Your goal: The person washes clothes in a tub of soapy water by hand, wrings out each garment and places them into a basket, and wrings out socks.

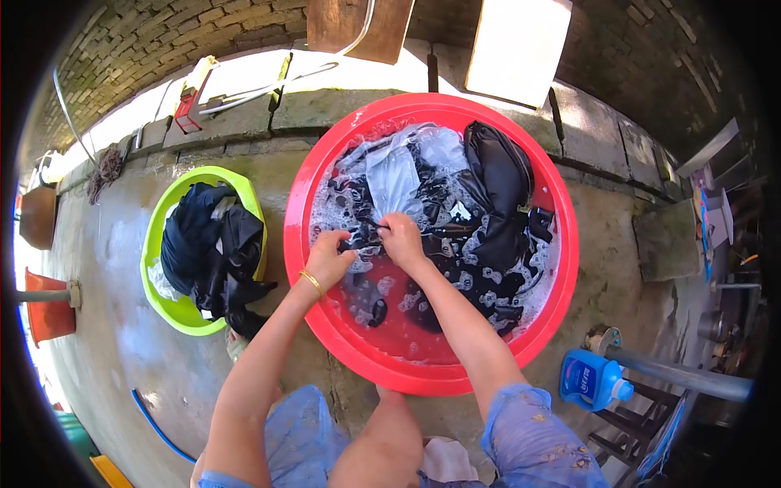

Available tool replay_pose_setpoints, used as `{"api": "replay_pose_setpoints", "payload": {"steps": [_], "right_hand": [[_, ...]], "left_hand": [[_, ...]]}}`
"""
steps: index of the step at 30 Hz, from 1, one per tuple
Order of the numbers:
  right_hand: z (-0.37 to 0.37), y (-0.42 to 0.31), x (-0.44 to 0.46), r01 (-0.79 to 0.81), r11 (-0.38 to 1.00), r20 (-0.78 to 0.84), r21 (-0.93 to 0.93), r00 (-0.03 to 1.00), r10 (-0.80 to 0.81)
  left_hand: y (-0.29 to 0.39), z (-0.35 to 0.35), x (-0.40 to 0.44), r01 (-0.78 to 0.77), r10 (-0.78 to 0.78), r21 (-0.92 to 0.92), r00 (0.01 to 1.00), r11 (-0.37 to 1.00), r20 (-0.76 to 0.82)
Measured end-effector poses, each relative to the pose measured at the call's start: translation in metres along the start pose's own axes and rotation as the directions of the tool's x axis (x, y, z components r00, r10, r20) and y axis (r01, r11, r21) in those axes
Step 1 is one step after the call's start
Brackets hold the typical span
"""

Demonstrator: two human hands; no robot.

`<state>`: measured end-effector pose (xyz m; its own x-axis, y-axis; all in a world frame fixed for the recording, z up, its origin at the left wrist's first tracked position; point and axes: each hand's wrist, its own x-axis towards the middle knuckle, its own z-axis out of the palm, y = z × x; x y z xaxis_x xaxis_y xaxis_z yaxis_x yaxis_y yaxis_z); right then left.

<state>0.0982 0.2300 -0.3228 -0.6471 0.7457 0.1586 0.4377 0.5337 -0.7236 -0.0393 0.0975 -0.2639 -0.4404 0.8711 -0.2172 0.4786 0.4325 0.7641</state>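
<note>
A large red tub [297, 244] holds sudsy water and several soaked clothes. My right hand [401, 241] is closed in a pinch on a wet garment; a dark strip shows at its fingertips. Grey cloth [392, 175] narrows down toward those fingers. Just left of it, over the tub's left side, my left hand [329, 259] has curled fingers, with something dark at their tips that I cannot make out. A gold bangle [311, 281] circles the left wrist. Shiny black clothing [498, 191] lies half out of the foam on the right.
To the left stands a lime-green basin [153, 281] heaped with dark clothes [199, 244]. A blue detergent bottle [587, 379] is at the lower right by a metal pipe [687, 374]. Stone slabs [321, 110] border the far side. An orange-red bucket [49, 305] sits far left.
</note>
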Motion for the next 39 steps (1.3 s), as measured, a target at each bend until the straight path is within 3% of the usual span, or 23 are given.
{"api": "replay_pose_setpoints", "payload": {"steps": [4,8,9,10,11,12,14,16,18,20,21,22,23,24,26,28,29,30,32,34,35,37,39], "right_hand": [[-0.075,-0.004,-0.091,-0.078,0.979,-0.036,0.186,0.996,0.086],[-0.127,0.003,-0.165,-0.252,0.962,0.085,0.1,0.966,0.244],[-0.136,0.008,-0.178,-0.252,0.963,0.089,0.099,0.966,0.243],[-0.144,0.014,-0.189,-0.15,0.989,0.243,-0.006,0.959,0.147],[-0.146,0.017,-0.192,-0.028,0.995,0.401,-0.092,0.914,0.063],[-0.153,0.004,-0.182,-0.021,0.996,0.409,-0.088,0.911,0.055],[-0.167,-0.026,-0.153,0.211,0.919,0.334,-0.333,0.938,-0.095],[-0.16,-0.028,-0.107,0.091,0.977,0.24,-0.191,0.97,-0.044],[-0.129,-0.022,-0.059,-0.164,0.986,0.162,-0.002,0.973,0.162],[-0.084,0.006,-0.018,-0.214,0.969,0.16,-0.123,0.959,0.232],[-0.06,0.012,-0.004,-0.193,0.957,0.192,-0.215,0.953,0.235],[-0.039,0.02,0.005,-0.17,0.936,0.216,-0.309,0.946,0.243],[-0.017,0.025,0.005,-0.2,0.898,0.187,-0.391,0.938,0.291],[-0.003,0.026,0.008,-0.289,0.877,0.261,-0.383,0.877,0.403],[0.01,0.027,0.0,-0.393,0.858,0.243,-0.33,0.843,0.48],[0.017,0.046,-0.016,-0.38,0.924,0.244,-0.046,0.893,0.379],[0.046,0.093,-0.031,-0.364,0.893,0.218,0.263,0.924,0.313],[0.009,0.046,-0.037,-0.614,0.564,0.319,0.552,0.78,0.538],[-0.038,0.024,-0.058,-0.538,0.117,0.4,0.835,0.737,0.544],[-0.089,0.006,-0.083,-0.405,-0.032,0.359,0.914,0.767,0.532],[-0.11,0.008,-0.097,-0.351,-0.032,0.307,0.936,0.77,0.56],[-0.146,0.014,-0.12,-0.309,-0.034,0.267,0.95,0.754,0.601],[-0.167,0.033,-0.14,-0.328,-0.001,0.25,0.945,0.718,0.649]], "left_hand": [[-0.004,0.027,-0.004,0.01,-0.009,-0.076,1.0,0.997,0.013],[0.0,0.041,-0.013,-0.021,0.022,-0.066,1.0,0.998,0.012],[0.005,0.045,-0.014,0.239,-0.212,-0.312,0.97,0.92,0.12],[0.009,0.047,-0.015,0.481,-0.394,-0.501,0.877,0.72,0.276],[0.011,0.049,-0.019,0.558,-0.442,-0.602,0.827,0.571,0.347],[0.01,0.055,-0.018,0.558,-0.449,-0.607,0.826,0.566,0.34],[0.007,0.068,-0.023,0.603,-0.469,-0.654,0.788,0.457,0.399],[0.011,0.073,-0.031,0.582,-0.467,-0.639,0.805,0.504,0.366],[0.014,0.06,-0.046,0.392,-0.353,-0.585,0.917,0.71,0.185],[0.007,0.036,-0.059,0.082,-0.214,-0.443,0.942,0.893,-0.257],[0.008,0.013,-0.068,-0.069,-0.087,-0.3,0.875,0.951,-0.476],[0.004,-0.009,-0.079,-0.059,-0.065,-0.176,0.778,0.983,-0.625],[0.007,-0.026,-0.094,0.074,-0.272,-0.304,0.673,0.95,-0.688],[-0.008,-0.033,-0.11,0.082,-0.376,-0.402,0.558,0.912,-0.74],[-0.071,-0.032,-0.148,0.204,-0.583,-0.551,0.398,0.809,-0.708],[-0.066,-0.046,-0.161,0.395,-0.899,-0.81,0.254,0.434,-0.358],[-0.075,-0.046,-0.16,0.389,-0.915,-0.835,0.273,0.388,-0.298],[-0.085,-0.047,-0.157,0.385,-0.929,-0.859,0.284,0.339,-0.24],[-0.103,-0.053,-0.142,0.322,-0.904,-0.909,0.411,0.264,-0.117],[-0.093,-0.062,-0.126,0.216,-0.825,-0.958,0.564,0.191,-0.037],[-0.09,-0.066,-0.128,0.222,-0.822,-0.957,0.569,0.184,-0.027],[-0.087,-0.081,-0.133,0.192,-0.796,-0.981,0.595,0.009,0.109],[-0.067,-0.114,-0.137,0.079,-0.782,-0.996,0.623,0.048,0.012]]}}
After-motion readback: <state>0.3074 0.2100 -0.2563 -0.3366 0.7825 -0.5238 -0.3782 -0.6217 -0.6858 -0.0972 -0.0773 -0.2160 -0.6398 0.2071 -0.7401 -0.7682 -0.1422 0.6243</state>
